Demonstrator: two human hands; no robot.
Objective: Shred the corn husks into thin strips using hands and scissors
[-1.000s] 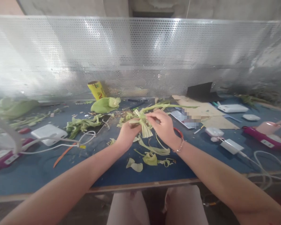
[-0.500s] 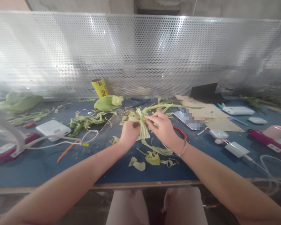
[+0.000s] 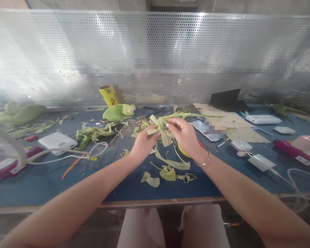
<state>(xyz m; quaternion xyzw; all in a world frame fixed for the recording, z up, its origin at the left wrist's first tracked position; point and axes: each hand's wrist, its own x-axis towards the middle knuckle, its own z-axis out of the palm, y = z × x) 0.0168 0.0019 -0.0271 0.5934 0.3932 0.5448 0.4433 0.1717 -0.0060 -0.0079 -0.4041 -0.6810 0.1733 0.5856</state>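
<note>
Above the middle of the blue table I hold a bundle of pale green leaf strips (image 3: 166, 139), with a long stem pointing out to the right. My left hand (image 3: 145, 141) is closed around its left and lower side. The fingers of my right hand (image 3: 184, 137) are bent in a pinch at the bundle's right side, against the strips. Part of the bundle is hidden behind my fingers. Below it lie a long leaf strip (image 3: 173, 163) and torn leaf pieces (image 3: 168, 173). A round yellow and red thing (image 3: 184, 151) is partly covered by my right hand.
Left are a leaf pile (image 3: 93, 134), a white box-shaped device (image 3: 57, 143) with a cable, and an orange strip (image 3: 73, 167). Behind stand a yellow tube (image 3: 110, 96) and a large green leaf (image 3: 116, 113). A phone (image 3: 205, 130), cardboard (image 3: 253, 135) and chargers (image 3: 261, 162) lie right.
The bundle has turned and shifted slightly right, its lower strips now slanting to the right. Both hands moved a little with it. More of the yellow and red thing shows.
</note>
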